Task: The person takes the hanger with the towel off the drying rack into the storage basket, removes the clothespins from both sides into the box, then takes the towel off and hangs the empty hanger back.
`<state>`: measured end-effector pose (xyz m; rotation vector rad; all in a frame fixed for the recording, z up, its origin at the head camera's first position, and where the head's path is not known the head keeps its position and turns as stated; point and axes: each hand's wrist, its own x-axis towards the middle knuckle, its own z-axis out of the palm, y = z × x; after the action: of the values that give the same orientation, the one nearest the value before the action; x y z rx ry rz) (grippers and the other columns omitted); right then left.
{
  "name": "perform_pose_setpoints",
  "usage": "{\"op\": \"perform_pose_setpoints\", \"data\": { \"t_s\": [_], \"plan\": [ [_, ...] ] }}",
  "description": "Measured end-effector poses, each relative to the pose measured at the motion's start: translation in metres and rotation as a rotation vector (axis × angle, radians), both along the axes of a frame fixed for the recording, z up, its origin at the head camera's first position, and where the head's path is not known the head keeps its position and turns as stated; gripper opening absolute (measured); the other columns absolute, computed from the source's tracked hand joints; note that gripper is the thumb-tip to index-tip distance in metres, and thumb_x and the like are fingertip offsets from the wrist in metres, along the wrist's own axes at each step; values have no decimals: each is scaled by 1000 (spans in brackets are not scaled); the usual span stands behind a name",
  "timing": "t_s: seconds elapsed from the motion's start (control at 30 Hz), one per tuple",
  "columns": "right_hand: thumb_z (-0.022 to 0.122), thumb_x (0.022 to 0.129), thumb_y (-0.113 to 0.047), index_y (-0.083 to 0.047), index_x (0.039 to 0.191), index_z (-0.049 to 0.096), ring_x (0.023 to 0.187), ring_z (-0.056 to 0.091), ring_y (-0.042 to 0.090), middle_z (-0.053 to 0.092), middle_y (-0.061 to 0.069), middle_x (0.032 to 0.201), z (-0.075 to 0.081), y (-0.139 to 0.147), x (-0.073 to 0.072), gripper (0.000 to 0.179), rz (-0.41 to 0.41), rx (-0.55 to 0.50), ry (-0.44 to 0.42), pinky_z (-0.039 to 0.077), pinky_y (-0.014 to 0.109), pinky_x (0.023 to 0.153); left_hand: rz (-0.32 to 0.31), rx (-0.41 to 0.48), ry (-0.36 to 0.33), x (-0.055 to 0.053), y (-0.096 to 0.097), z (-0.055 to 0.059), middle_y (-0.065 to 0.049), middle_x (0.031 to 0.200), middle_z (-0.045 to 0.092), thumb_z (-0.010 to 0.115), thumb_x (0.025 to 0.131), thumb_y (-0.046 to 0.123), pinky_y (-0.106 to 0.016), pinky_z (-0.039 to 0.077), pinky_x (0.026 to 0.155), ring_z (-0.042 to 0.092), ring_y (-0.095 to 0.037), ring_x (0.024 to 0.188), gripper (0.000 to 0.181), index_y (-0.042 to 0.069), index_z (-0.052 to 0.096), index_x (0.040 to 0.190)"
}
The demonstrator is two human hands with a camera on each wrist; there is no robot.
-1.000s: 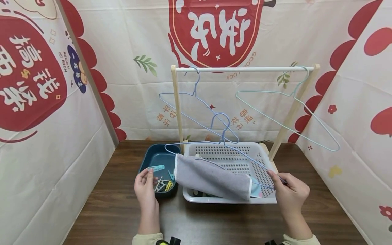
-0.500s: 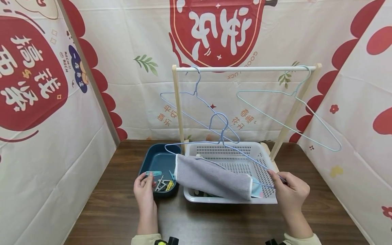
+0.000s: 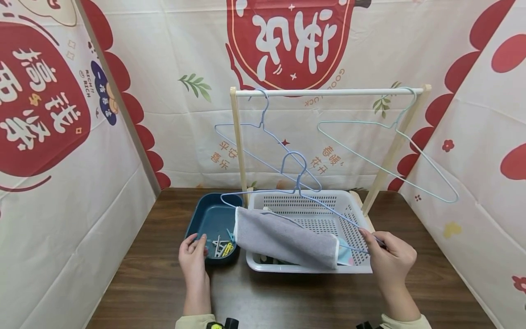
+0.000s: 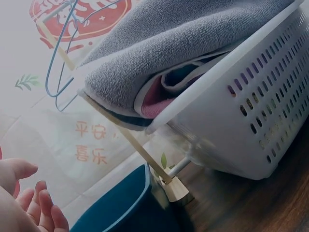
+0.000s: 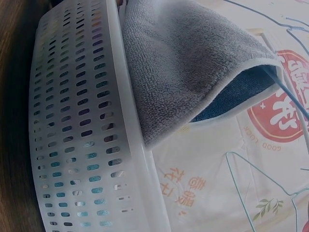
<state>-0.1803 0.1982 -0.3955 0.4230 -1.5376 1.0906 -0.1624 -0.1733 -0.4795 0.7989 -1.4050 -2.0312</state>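
Note:
My left hand (image 3: pixel 192 256) is at the near left edge of a dark blue tray (image 3: pixel 215 214), with clothespins (image 3: pixel 227 249) lying in its front. In the left wrist view its thumb and fingers (image 4: pixel 46 205) are apart, nothing between them. My right hand (image 3: pixel 390 256) pinches the right end of a blue clothes hanger (image 3: pixel 299 182), which is tilted over a white basket (image 3: pixel 312 269). A grey towel (image 3: pixel 287 240) with white edging drapes over the hanger's bottom bar. In the right wrist view the towel's dark blue inside (image 5: pixel 236 94) shows; the right hand is out of that view.
Behind the basket stands a wooden rack with a white rail (image 3: pixel 328 93). Another blue hanger (image 3: pixel 263 114) and a mint green hanger (image 3: pixel 357 122) hang from it. More cloth (image 3: pixel 344 256) lies in the basket. Printed fabric walls (image 3: pixel 164 137) enclose the brown table (image 3: pixel 139 256).
My left hand has lowered slightly toward the tray and let go of the teal clothespin it was pinching. The right hand, hanger and towel have hardly moved.

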Motion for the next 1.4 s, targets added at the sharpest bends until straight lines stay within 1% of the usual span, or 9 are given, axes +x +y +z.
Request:
{"op": "perform_pose_setpoints", "data": {
  "t_s": [0.17,0.37,0.5,0.6,0.73,0.97,1.07,1.2,1.4],
  "plan": [
    [82,78,-34,6,51,59,49,35,-4,47,1,45,-7,6,-4,54,1,2,-13,27,7,52,-42,-29,7,-2,5,6,3,73,60,67,92,8,-22,48,61,53,-11,61,22,-3,59,109],
    [84,77,-31,5,51,59,49,34,-4,48,0,46,-11,10,-7,51,-5,13,-18,26,8,52,-170,-104,-38,-6,14,18,-8,90,67,63,95,16,-27,51,72,58,-16,74,23,0,61,112],
    [83,77,-34,5,52,60,49,34,-4,48,0,46,-11,11,-8,52,-6,10,-15,27,8,52,-249,-124,6,-7,23,26,-17,99,67,61,97,15,-31,52,78,61,-19,80,22,-1,60,112],
    [85,76,-31,5,52,60,49,35,-3,48,-1,46,-12,11,-8,50,1,2,-4,27,8,52,-302,-157,27,-8,28,31,-17,102,68,60,97,13,-37,51,84,62,-21,83,20,0,61,111],
    [86,75,-25,5,52,60,50,36,-3,48,-2,47,-12,11,-8,46,13,0,7,28,8,53,-356,-219,-4,-9,33,37,-12,105,68,61,97,18,-40,50,86,62,-24,91,22,3,64,113],
    [86,75,-28,5,53,62,50,38,-3,50,0,47,-10,13,-7,46,6,10,15,29,9,53,-401,-280,-39,-12,37,41,-10,112,66,63,96,21,-44,47,92,59,-29,104,27,5,67,117],
    [86,75,-29,5,53,62,50,38,-3,51,0,47,-10,12,-7,47,5,7,21,29,9,53,-417,-313,-53,-13,39,41,-9,110,66,66,94,20,-45,46,93,57,-26,104,25,8,69,116],
    [86,74,-29,6,53,62,50,38,-3,50,0,47,-8,12,-6,48,7,-6,32,29,8,54,-429,-363,-91,-13,43,44,-7,105,66,69,92,18,-41,50,87,55,-25,100,23,9,71,113],
    [87,74,-23,8,49,58,50,34,-4,47,-1,45,-4,10,-3,49,-11,-50,54,26,8,53,-429,-412,-92,-13,48,48,-8,105,66,68,92,14,-38,51,83,56,-25,98,18,6,72,108]
  ]
}}
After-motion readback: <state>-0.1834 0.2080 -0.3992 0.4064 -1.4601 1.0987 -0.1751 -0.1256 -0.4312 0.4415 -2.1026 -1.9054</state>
